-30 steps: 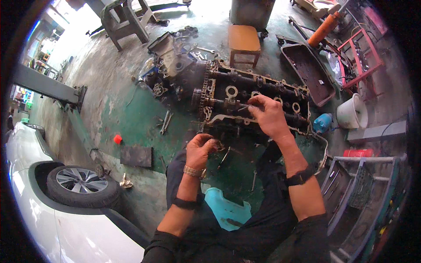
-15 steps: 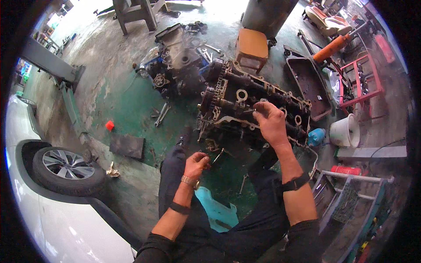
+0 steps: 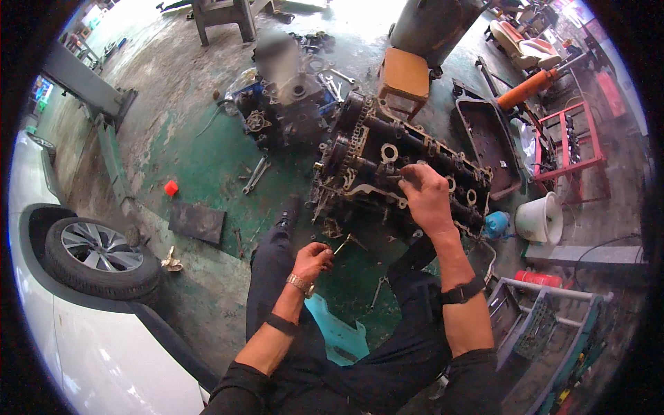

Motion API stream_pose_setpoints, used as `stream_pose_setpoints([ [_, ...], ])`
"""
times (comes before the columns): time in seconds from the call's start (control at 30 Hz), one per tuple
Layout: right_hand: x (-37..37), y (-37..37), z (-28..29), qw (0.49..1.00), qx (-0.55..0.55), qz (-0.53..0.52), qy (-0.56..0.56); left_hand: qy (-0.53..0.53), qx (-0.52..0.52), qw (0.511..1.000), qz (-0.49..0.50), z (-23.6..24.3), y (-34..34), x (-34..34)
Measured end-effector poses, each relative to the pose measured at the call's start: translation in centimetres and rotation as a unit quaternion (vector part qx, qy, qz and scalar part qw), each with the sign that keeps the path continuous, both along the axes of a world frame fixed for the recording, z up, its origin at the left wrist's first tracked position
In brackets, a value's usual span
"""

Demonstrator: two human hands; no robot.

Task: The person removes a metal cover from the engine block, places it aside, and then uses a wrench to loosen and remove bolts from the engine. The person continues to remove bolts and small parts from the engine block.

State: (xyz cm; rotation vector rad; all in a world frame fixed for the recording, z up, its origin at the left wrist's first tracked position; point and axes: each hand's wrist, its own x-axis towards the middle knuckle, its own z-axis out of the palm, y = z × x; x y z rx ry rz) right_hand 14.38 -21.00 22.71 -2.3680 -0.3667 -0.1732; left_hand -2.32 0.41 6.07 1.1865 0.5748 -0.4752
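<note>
We sit on the green-stained floor point(image 3: 200, 173) with the cylinder head point(image 3: 387, 173) in the centre of the frame, just above our knees. Our right hand point(image 3: 425, 194) lies on its top face near the middle, fingers curled down over something small between the cam bearings; what they pinch is hidden under the knuckles, so we cannot tell whether the hand grips a part or only presses on it. Our left hand point(image 3: 312, 259) hovers lower, just below the head, closed loosely around a slim metal tool point(image 3: 344, 242) whose tip sticks out toward the head.

The timing chain point(image 3: 356, 131) runs along the head's upper left end, and a second engine block point(image 3: 287, 104) sits beyond it toward the upper centre. Wrenches point(image 3: 254, 173) lie loose on the floor to the left, a red cap point(image 3: 171, 187) farther left, a white bucket point(image 3: 541, 218) at the right and a car wheel point(image 3: 100, 252) at the lower left.

The risks, as we judge them: a small part could slip from the right hand's fingers into the head's open bores or roll off among the floor clutter, since everything looks oily. The tool in our left hand could also skid off and gouge a machined face, or jab the right hand, if pushed at an angle.
</note>
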Motion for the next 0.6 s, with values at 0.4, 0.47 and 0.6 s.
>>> stream_pose_setpoints([
  [0.4,-0.2,-0.3,0.2,1.000,-0.022,0.021,-0.001,0.010,-0.026,0.999,0.016,-0.7,0.0,-0.1],
  [0.47,-0.2,-0.3,0.0,1.000,-0.012,0.018,0.021,0.017,-0.040,0.999,0.019,-1.2,0.0,-0.1],
  [0.6,-0.3,0.0,-0.1,1.000,-0.020,0.018,0.014,0.013,-0.049,0.999,0.020,-1.8,0.0,-0.2],
])
